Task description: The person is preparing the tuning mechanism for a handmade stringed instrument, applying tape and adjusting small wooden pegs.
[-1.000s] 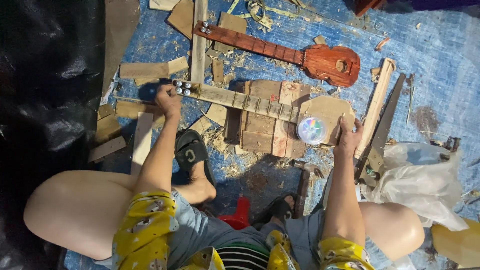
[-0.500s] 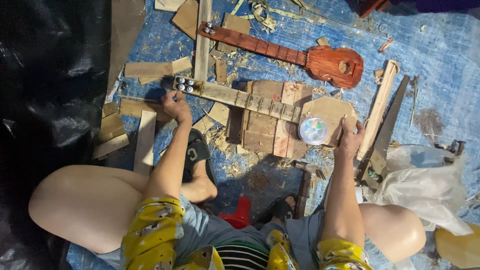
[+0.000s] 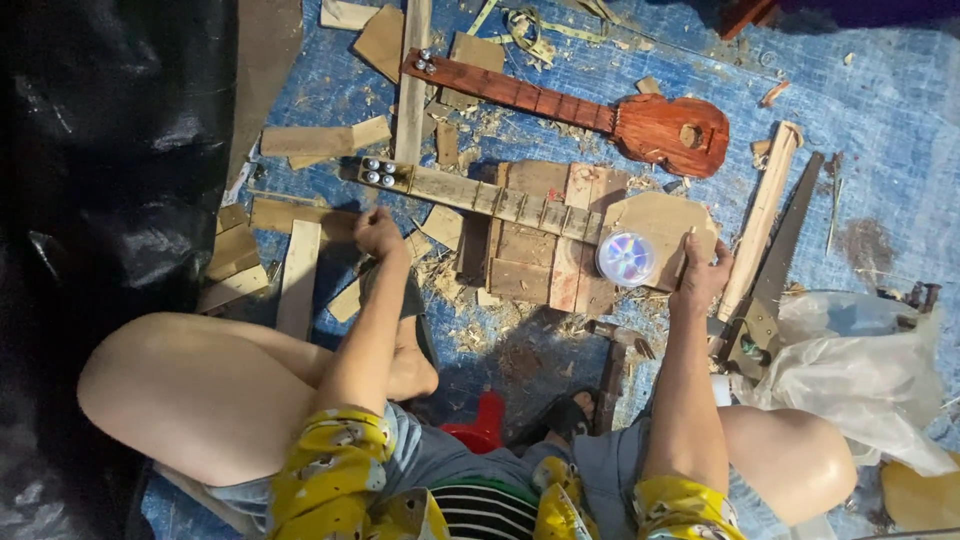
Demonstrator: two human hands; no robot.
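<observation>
- The unfinished wooden instrument [image 3: 540, 205] lies flat on a block of joined planks [image 3: 535, 245] on the blue tarp [image 3: 880, 120] that covers the floor, its neck pointing to the person's left and its pale body to the right.
- A shiny disc [image 3: 626, 258] sits on the pale body, just beside the right hand.
- The right hand [image 3: 703, 272] grips the near right edge of the body, fingers curled over it and holding it down; it has kept this place over the last second.
- The left hand [image 3: 380, 232] has come off the headstock with its metal tuning pegs [image 3: 378, 172] and drawn back toward the person; it now hovers closed in a loose fist near the neck, and I cannot tell whether it holds anything small.
- That pull-back suggests the work at the peg end has paused, while the body end stays steadied.
- Beyond, a finished reddish-brown instrument [image 3: 600, 110] lies well apart at the top.
- A handsaw [image 3: 775, 270] and a wooden strip [image 3: 762, 215] lie to the right, near a crumpled plastic bag [image 3: 860, 370].
- Offcuts and shavings [image 3: 300, 270] litter the left side.
</observation>
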